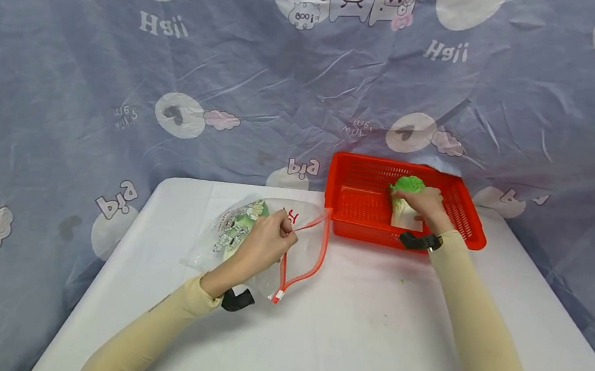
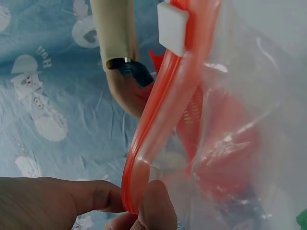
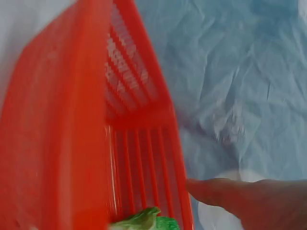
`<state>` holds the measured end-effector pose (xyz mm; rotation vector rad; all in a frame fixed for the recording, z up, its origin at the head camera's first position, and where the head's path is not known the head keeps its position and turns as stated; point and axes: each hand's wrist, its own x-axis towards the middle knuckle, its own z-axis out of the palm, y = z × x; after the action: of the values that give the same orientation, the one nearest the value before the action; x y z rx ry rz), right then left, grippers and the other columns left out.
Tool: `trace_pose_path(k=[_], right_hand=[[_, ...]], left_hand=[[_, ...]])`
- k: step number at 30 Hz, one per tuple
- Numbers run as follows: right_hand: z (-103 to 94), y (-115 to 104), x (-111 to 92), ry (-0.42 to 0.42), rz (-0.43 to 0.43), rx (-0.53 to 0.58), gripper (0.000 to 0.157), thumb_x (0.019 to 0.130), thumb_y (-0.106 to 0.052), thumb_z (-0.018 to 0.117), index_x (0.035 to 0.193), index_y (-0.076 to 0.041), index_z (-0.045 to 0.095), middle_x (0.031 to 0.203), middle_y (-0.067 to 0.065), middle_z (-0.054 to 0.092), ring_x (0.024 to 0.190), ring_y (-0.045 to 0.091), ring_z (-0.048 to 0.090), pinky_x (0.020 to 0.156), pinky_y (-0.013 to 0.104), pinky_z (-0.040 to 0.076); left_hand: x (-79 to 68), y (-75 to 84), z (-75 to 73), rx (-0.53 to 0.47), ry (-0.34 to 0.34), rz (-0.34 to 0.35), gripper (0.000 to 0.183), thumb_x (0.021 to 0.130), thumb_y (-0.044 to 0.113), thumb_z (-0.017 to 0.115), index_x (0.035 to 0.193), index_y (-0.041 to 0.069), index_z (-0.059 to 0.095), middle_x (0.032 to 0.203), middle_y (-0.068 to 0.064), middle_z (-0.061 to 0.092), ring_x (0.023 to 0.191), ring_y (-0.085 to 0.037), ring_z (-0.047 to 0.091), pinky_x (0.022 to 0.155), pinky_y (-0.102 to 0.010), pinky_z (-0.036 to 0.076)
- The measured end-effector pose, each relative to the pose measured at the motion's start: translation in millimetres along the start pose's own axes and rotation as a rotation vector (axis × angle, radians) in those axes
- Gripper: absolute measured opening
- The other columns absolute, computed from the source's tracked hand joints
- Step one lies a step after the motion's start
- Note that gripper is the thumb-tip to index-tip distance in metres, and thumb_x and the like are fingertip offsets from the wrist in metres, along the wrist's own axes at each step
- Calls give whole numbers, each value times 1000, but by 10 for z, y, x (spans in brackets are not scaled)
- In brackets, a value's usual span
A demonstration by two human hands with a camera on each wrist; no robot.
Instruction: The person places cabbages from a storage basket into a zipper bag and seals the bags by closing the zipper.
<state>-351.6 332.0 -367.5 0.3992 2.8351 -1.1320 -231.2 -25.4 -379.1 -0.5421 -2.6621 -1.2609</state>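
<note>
My left hand (image 1: 266, 239) pinches the red zip edge (image 2: 158, 115) of a clear slider bag (image 1: 307, 252), its mouth spread apart. Through the plastic shows a pale green leafy vegetable (image 1: 238, 228), partly covered by the bag's print. A white slider (image 2: 173, 28) sits on the zip. Over on the right, my right hand (image 1: 424, 202) reaches into the red basket (image 1: 356, 231) and grips a napa cabbage (image 1: 402, 215) with green leaf tips and a pale base. In the right wrist view only one finger (image 3: 216, 191) shows, and the cabbage leaves (image 3: 148, 221) appear at the bottom edge.
Both bag and basket rest on a white-covered table (image 1: 355, 343), the basket at its back right. A blue-grey printed cloth (image 1: 230, 95) hangs right behind the table's back edge. Small green specks lie in front of the basket.
</note>
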Motion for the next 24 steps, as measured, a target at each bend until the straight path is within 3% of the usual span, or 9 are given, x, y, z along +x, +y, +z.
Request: trace_pose_path(k=[2,4,9,11,13,17,24], right_hand=[[-49,34,60,-28,34,-95,110,89,-49,59,140,24,-5,146,46,2,132,57,22,91,49,51],[-91,60,108,-38,56,-196,109,90,-50,57,139,27,-1,144,47,6,130,59,21,97,55,45],[-145,156,189,-141,69,-362,84,89,-50,58,127,23,39,127,40,39,114,48,43,96,52,45],[-154,203,219,-216,66,-363,69,89,-48,59,110,17,54,108,31,52,101,39,51,87,45,49],[-163,243,248,-277,63,-342,57,90,-47,59,93,10,59,88,20,57,86,31,55,76,37,51],[-176,274,268,-358,115,-268,47,91,-47,58,74,-4,53,67,5,48,63,19,51,62,27,45],[-149,310,275,-346,165,-244,57,88,-55,60,51,-20,35,54,-4,32,49,10,33,58,26,36]], left_hand=[[-11,-15,-2,-12,-10,-5,8,83,2,57,79,9,54,63,-2,60,39,-7,56,42,-26,47],[-20,-25,-9,-11,-14,-2,8,83,3,57,79,8,54,63,-1,61,39,-7,56,42,-27,47],[-33,-37,-44,-14,-11,-5,8,83,3,58,78,9,53,63,-1,60,39,-7,55,43,-27,46],[-35,-44,-61,-19,-14,-12,8,83,3,58,79,9,53,64,-2,60,39,-7,55,43,-27,47],[-37,-46,-79,-21,-18,-20,7,83,3,58,80,8,54,64,-2,60,40,-9,56,44,-27,48],[-34,-41,-106,-25,-20,-34,6,83,5,58,80,9,55,64,-2,60,42,-12,57,45,-28,49],[-29,-36,-130,-29,-10,-31,7,84,6,58,79,10,55,63,-1,61,44,-16,60,46,-28,49]])
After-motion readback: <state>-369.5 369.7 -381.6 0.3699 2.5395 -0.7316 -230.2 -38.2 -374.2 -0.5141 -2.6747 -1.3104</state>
